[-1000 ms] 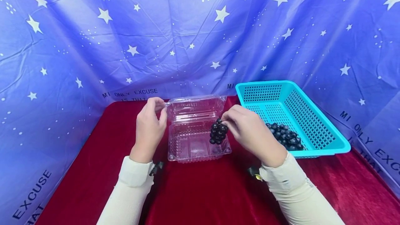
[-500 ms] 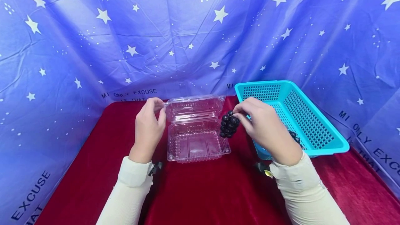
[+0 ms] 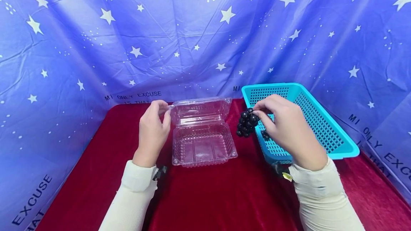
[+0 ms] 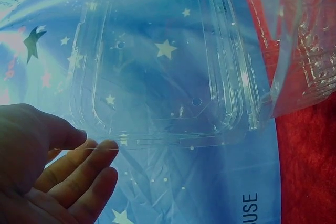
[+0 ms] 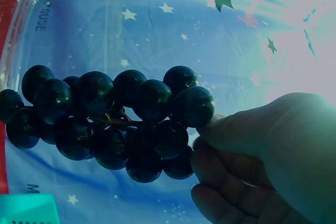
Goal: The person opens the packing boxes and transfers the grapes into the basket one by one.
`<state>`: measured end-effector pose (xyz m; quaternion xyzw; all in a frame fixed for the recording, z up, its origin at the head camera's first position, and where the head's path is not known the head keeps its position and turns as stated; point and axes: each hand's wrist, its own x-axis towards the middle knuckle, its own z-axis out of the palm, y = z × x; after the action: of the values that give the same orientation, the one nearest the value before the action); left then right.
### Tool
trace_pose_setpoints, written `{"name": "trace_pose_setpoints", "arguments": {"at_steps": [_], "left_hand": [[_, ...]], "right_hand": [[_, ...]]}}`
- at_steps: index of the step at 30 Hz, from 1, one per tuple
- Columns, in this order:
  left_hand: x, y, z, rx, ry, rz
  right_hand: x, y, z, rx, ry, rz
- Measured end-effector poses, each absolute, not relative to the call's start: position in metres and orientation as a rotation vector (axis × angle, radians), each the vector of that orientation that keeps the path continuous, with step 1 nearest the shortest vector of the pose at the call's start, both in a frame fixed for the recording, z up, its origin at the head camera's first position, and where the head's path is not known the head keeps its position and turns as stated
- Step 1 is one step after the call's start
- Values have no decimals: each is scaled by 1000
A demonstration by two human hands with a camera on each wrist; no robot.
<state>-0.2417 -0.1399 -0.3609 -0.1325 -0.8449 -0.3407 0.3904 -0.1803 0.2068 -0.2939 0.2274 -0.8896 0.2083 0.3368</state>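
My right hand pinches a bunch of dark grapes at its top. The bunch hangs beside the left rim of the turquoise basket; in the right wrist view its round grapes and thin stem show up close. A hinged clear plastic box stands in the middle of the table, its lid raised at the back. My left hand pinches the lid's left corner between thumb and fingers. In the left wrist view, the fingertips meet the lid's edge.
A few more dark grapes show inside the basket, partly hidden by the right hand. Red velvet cloth covers the table. A blue curtain with white stars hangs behind it.
My right hand has carried the grape bunch rightward, from over the clear box to the basket's left rim. The left hand and the box have stayed put.
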Motion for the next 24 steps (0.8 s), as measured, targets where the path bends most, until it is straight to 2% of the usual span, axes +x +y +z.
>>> {"name": "trace_pose_setpoints", "arguments": {"at_steps": [24], "left_hand": [[-242, -140, -362, -348, -2150, -866]], "right_hand": [[-173, 248, -281, 478, -2351, 467]]}}
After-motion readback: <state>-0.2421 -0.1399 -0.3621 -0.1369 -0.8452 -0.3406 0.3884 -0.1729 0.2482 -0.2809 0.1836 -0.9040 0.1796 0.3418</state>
